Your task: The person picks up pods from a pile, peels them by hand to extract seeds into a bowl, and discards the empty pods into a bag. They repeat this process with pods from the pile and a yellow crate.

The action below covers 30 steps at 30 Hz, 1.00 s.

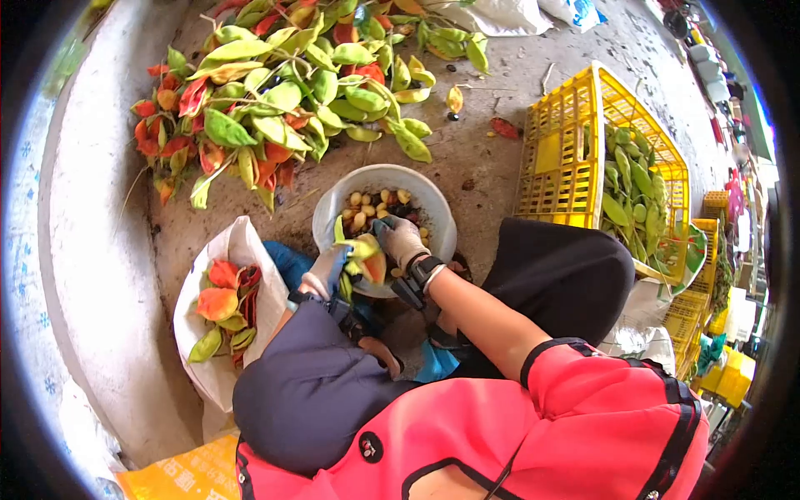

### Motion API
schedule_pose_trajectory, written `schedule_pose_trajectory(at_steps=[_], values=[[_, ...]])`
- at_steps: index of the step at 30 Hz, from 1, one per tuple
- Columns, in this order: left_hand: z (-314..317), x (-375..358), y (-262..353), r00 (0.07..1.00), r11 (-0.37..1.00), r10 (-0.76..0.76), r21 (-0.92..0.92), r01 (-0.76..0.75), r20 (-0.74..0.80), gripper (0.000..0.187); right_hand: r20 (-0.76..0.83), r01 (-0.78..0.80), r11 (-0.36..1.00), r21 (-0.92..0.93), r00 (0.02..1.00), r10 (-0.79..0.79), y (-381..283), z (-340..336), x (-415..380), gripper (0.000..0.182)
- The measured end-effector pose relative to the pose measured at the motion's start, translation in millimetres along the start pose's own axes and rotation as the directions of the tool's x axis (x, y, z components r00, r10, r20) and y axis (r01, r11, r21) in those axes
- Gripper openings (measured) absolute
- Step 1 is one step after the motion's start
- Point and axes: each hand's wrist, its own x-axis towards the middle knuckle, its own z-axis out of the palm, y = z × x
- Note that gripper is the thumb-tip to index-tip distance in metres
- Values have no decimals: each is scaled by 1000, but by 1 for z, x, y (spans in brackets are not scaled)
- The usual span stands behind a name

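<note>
My left hand [323, 272], in a white and blue-grey glove, is closed around an opened green seed pod [367, 257] with an orange-brown inside. The pod is over the near rim of a white bowl [327, 218]. My right hand [402, 240], gloved the same way, is above the bowl beside the pod. Its fingers are curled together, and what they hold is hidden. Inside the bowl lie several pale round seeds [360, 218] and some dark ones. By my left leg stands a white sack [188, 287] with red and green pods or husks [218, 305] in it.
A large heap of green and red pods [275, 100] covers the floor beyond the bowl. To the right, a yellow crate [557, 171] lies tilted with green pods [632, 183] inside. A low concrete ledge [104, 208] runs along the left. More yellow crates [685, 321] stand farther right.
</note>
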Motion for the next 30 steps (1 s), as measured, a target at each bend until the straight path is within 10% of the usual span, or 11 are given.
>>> schedule_pose_trajectory(at_steps=[2, 4, 5, 10, 14, 18, 24, 26, 30], values=[[-24, -22, -9, 958, 956, 272, -141, -257, 97, 56, 35, -111, 951, 289, 994, 105, 29, 8, 29, 33], [-53, -47, -6, 897, 893, 432, -189, -409, 98, 57, -237, 24, 988, 152, 971, 12, 13, -20, 20, 31], [-61, -63, 11, 924, 921, 383, -72, -382, -5, 57, -338, 56, 998, 33, 940, -42, 27, -23, 35, 33], [-88, -137, 81, 810, 864, 371, 488, -123, -453, 52, -492, 92, 633, 768, 717, 493, 35, -62, 121, 26], [-89, -162, 94, 739, 730, 444, 683, 29, -506, 49, -698, 92, 905, 415, 671, 252, 10, -119, 163, 26], [-88, -175, 86, 748, 609, 457, 782, 131, -481, 45, -633, -238, 971, 0, 752, 184, -18, -158, 181, 62], [-97, -186, 85, 781, 428, 454, 874, 232, -429, 41, -488, -72, 914, -398, 861, -144, 18, -149, 242, 64], [-99, -186, 85, 791, 373, 456, 895, 245, -407, 39, -399, -131, 919, -372, 916, -31, 10, -159, 246, 46], [-100, -187, 90, 803, 267, 484, 933, 241, -346, 36, -525, 36, 919, -393, 811, -256, 36, -158, 255, 39]])
